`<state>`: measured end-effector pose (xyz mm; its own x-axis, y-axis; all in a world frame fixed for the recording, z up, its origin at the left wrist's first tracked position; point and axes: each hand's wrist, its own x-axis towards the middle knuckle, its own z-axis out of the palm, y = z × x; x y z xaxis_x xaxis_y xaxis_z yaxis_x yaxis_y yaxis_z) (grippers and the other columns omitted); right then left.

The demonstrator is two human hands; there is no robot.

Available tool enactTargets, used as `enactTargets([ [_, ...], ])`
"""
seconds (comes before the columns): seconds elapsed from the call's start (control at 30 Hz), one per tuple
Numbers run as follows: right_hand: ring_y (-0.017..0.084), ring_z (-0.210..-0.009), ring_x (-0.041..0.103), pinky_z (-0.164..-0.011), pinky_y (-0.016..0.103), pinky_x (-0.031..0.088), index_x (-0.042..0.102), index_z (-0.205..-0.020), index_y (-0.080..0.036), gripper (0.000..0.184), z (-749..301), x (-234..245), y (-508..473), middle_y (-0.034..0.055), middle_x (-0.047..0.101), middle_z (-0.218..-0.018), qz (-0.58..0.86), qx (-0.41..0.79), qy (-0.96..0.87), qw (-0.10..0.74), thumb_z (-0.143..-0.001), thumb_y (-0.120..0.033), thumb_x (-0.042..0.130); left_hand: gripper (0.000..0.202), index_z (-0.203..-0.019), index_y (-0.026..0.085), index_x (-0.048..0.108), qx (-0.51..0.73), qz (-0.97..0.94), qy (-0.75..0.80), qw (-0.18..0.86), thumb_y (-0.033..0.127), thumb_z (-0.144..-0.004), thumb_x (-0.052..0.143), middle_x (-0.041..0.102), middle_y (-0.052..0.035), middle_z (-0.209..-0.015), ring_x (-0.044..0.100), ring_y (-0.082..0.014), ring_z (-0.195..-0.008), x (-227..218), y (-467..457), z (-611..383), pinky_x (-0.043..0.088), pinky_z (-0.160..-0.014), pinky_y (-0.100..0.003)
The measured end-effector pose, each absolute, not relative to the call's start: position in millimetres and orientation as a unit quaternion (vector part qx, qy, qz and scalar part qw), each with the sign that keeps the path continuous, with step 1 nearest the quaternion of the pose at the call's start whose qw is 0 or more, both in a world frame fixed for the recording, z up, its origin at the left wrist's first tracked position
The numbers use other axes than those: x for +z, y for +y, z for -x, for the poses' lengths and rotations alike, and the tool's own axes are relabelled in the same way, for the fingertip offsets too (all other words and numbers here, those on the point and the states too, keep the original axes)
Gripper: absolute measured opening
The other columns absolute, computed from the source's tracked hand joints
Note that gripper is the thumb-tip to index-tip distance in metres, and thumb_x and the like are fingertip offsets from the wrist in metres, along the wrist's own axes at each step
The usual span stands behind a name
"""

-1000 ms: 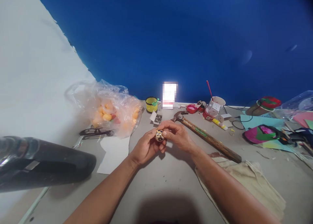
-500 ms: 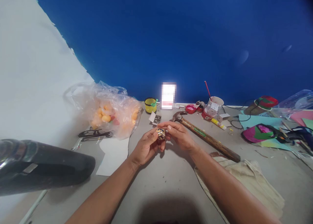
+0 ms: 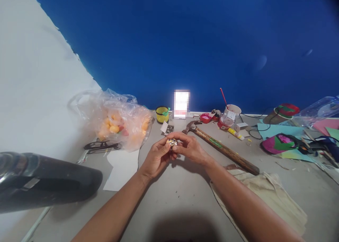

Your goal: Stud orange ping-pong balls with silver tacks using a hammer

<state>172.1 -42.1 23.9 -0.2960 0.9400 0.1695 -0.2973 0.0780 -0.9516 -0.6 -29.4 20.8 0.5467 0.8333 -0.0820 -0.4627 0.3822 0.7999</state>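
Observation:
Both my hands meet over the middle of the grey table. Between their fingertips sits a small round studded ball, shiny with gold and silver bits. My left hand cups it from below and the left, fingers curled round it. My right hand pinches its top and right side with thumb and forefinger. Most of the ball is hidden by the fingers. A small open box of metal pins lies just beyond the hands.
A wooden-handled hammer lies right of my hands. A plastic bag of orange balls and black scissors are at left, white paper, a dark object near left, a cloth bag, cups, glue and coloured paper at right.
The hands have lifted slightly away from me and closed more tightly round the ball, so less of it shows. The ball has been turned a little between the fingers.

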Motion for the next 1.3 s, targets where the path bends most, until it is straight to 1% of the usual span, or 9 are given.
enactTargets([
  [0.13,0.018,-0.070,0.072,-0.071,0.036,0.061,0.067,-0.130,-0.022,0.050,-177,18,-40,0.0010,0.072,-0.084,0.287,0.631,-0.536,0.481,-0.086,-0.041,0.081,0.041,-0.114,0.011,0.075,0.418,-0.381,0.245,0.787,0.030,-0.080,0.087,0.072,-0.0082,-0.093,0.061,-0.0095,-0.065,24,-29,0,0.051,-0.058,-0.020],
  [0.3,0.018,-0.075,0.073,-0.076,0.038,0.060,0.063,-0.138,-0.021,0.056,-180,12,-38,0.0020,0.074,-0.088,0.278,0.641,-0.537,0.473,-0.088,-0.042,0.079,0.035,-0.110,0.012,0.075,0.425,-0.384,0.239,0.784,0.024,-0.080,0.086,0.067,-0.0031,-0.080,0.059,-0.0090,-0.064,26,-30,-1,0.050,-0.060,-0.019],
  [0.43,0.020,-0.076,0.072,-0.077,0.041,0.059,0.065,-0.134,-0.023,0.052,-184,17,-37,0.0029,0.075,-0.090,0.311,0.617,-0.546,0.473,-0.087,-0.040,0.078,0.040,-0.115,0.012,0.075,0.420,-0.384,0.246,0.785,0.024,-0.079,0.086,0.071,-0.0065,-0.089,0.061,-0.0108,-0.069,26,-30,0,0.050,-0.061,-0.022],
  [0.57,0.024,-0.097,0.070,-0.089,0.043,0.056,0.073,-0.113,-0.023,0.027,-206,26,-30,0.0087,0.075,-0.111,0.544,0.372,-0.577,0.482,-0.091,-0.038,0.068,0.047,-0.125,0.017,0.072,0.414,-0.369,0.257,0.791,0.021,-0.080,0.085,0.073,-0.0109,-0.108,0.063,-0.0117,-0.073,27,-29,2,0.049,-0.062,-0.023],
  [0.67,0.032,-0.120,0.060,-0.099,0.045,0.048,0.070,-0.119,-0.020,0.034,-227,26,-24,0.0147,0.070,-0.125,0.725,0.131,-0.598,0.316,-0.088,-0.033,0.069,0.044,-0.123,0.017,0.072,0.410,-0.369,0.258,0.793,0.021,-0.081,0.085,0.073,-0.0125,-0.114,0.061,-0.0100,-0.072,25,-29,3,0.047,-0.060,-0.022],
  [0.73,0.036,-0.124,0.057,-0.099,0.046,0.046,0.067,-0.124,-0.018,0.042,-237,22,-20,0.0182,0.067,-0.128,0.777,0.076,-0.598,0.184,-0.086,-0.036,0.072,0.045,-0.124,0.017,0.071,0.406,-0.372,0.255,0.795,0.023,-0.082,0.084,0.073,-0.0127,-0.111,0.060,-0.0095,-0.070,24,-28,3,0.045,-0.059,-0.022],
  [0.87,0.034,-0.117,0.061,-0.090,0.042,0.046,0.066,-0.119,-0.016,0.035,-245,13,-15,0.0183,0.067,-0.122,0.797,0.084,-0.594,0.070,-0.093,-0.040,0.065,0.046,-0.126,0.017,0.068,0.395,-0.383,0.244,0.798,0.028,-0.084,0.083,0.073,-0.0142,-0.113,0.060,-0.0102,-0.068,20,-26,4,0.046,-0.059,-0.023],
  [1.1,0.030,-0.117,0.063,-0.088,0.035,0.044,0.060,-0.121,-0.014,0.028,-234,28,-22,0.0186,0.068,-0.122,0.780,0.027,-0.620,0.083,-0.099,-0.031,0.057,0.037,-0.120,0.013,0.068,0.418,-0.334,0.257,0.805,0.036,-0.091,0.071,0.069,-0.0093,-0.093,0.058,-0.0135,-0.066,9,-18,6,0.048,-0.056,-0.026],
  [1.3,0.029,-0.085,0.072,-0.071,0.032,0.040,0.058,-0.124,-0.019,0.029,-222,45,-31,0.0124,0.077,-0.096,0.783,0.011,-0.621,0.038,-0.099,-0.032,0.054,0.036,-0.106,0.014,0.066,0.431,-0.296,0.299,0.798,0.048,-0.095,0.063,0.060,-0.0018,-0.074,0.048,-0.0101,-0.051,3,-13,3,0.036,-0.045,-0.021],
])
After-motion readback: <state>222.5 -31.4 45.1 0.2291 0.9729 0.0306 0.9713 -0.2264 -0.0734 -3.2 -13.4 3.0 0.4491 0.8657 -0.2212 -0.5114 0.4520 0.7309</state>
